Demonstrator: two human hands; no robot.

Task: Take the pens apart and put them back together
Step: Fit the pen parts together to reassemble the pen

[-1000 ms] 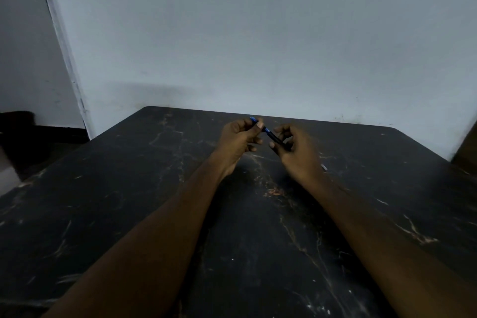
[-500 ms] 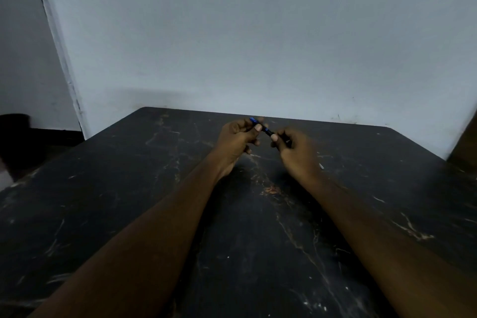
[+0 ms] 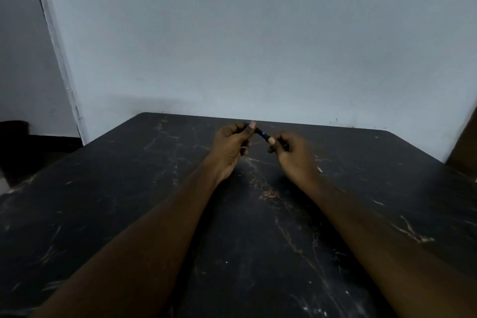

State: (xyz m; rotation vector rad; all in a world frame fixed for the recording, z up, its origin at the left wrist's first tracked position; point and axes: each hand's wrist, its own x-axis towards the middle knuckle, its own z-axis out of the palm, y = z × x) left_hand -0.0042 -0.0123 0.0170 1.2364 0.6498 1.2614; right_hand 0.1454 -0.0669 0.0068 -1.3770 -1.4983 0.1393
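Hands drifted apart | left hand (image 3: 230, 146), right hand (image 3: 293, 153) pinch pen (image 3: 261, 134) | ends hidden

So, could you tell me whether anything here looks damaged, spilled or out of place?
Nothing stands out. The left hand and right hand hold one dark pen with blue trim between them above the black marble-patterned table. Its pale veins look like pattern rather than cracks or spills.
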